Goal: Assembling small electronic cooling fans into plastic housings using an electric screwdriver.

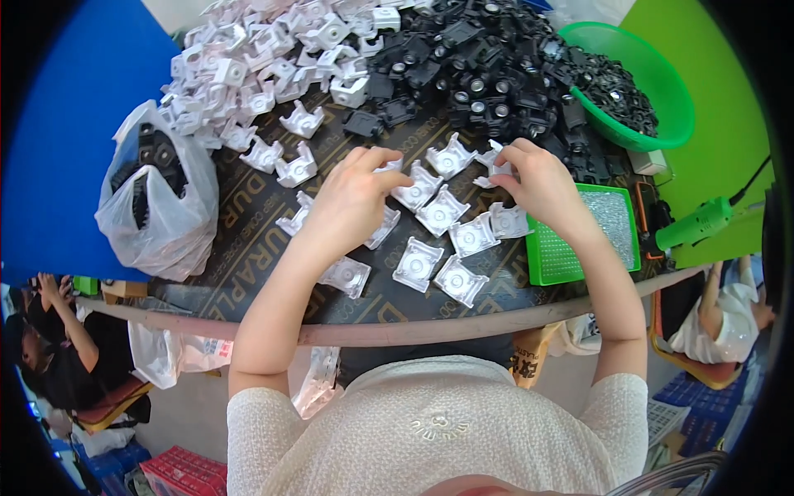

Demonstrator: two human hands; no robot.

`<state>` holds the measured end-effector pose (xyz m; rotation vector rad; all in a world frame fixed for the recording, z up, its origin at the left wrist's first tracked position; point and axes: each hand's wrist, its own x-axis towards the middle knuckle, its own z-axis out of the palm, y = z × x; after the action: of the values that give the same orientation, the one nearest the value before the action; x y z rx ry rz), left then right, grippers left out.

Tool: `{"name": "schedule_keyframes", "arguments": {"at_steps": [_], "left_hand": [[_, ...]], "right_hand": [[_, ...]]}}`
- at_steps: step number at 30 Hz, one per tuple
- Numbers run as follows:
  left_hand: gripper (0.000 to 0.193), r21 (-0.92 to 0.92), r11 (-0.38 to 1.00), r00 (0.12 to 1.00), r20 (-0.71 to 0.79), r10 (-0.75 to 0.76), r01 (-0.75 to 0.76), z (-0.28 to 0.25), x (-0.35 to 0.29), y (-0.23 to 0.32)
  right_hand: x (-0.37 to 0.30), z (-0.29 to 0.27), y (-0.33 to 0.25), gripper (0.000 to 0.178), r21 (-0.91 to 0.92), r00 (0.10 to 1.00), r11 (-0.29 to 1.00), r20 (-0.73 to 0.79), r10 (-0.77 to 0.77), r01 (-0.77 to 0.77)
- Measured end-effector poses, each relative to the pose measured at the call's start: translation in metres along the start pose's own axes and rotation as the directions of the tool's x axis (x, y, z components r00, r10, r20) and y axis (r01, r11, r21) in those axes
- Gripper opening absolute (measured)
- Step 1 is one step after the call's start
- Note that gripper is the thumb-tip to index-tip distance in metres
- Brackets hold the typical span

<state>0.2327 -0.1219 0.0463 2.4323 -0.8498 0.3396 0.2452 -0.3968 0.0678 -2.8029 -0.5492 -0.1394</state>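
Observation:
Several white plastic brackets [417, 264], square with a round recess and raised corners, lie spread on the dark table in front of me. My left hand [351, 194] has its fingers curled and pinches a white bracket [389, 166], mostly covered by the fingers. Over to the right, my right hand [533, 180] closes its thumb and fingertips on another white bracket [494, 172] at its edge. Between the hands more brackets lie close together, some touching, such as the bracket [442, 210] in the middle.
Behind are a heap of white brackets [248, 62] and a heap of black parts [471, 70]. A green bowl [678, 99] holds small dark parts. At right stand a green tray [538, 269] of small clear pieces and a green electric screwdriver [699, 225]. A plastic bag [178, 240] sits left.

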Motion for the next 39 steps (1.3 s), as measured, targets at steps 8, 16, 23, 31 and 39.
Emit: {"name": "schedule_keyframes", "arguments": {"at_steps": [8, 16, 23, 31, 39], "left_hand": [[0.021, -0.055, 0.997, 0.998, -0.02, -0.059, 0.058, -0.003, -0.003, -0.009], [0.02, -0.046, 0.997, 0.996, -0.056, -0.071, 0.069, -0.005, 0.002, -0.011], [0.016, -0.029, 0.995, 0.992, -0.083, -0.097, 0.095, -0.006, -0.002, -0.015], [0.017, -0.032, 0.995, 0.994, -0.053, -0.099, 0.097, -0.005, -0.001, -0.015], [0.016, -0.048, 0.996, 0.995, -0.053, -0.082, 0.08, -0.003, 0.0, -0.019]], "right_hand": [[-0.008, -0.028, 0.023, 0.026, 0.163, 0.998, 0.986, 0.032, -0.046, 0.04], [0.1, -0.099, 0.202, 0.083, -0.45, 0.778, 0.638, -0.286, 0.56, -0.625], [0.124, -0.086, 0.254, 0.084, -0.339, 0.709, 0.677, 0.04, 0.704, -0.653], [0.121, -0.074, 0.276, 0.076, -0.353, 0.792, 0.738, -0.012, 0.611, -0.575], [0.102, -0.085, 0.276, 0.057, -0.176, 0.816, 0.798, -0.18, 0.55, -0.577]]}}
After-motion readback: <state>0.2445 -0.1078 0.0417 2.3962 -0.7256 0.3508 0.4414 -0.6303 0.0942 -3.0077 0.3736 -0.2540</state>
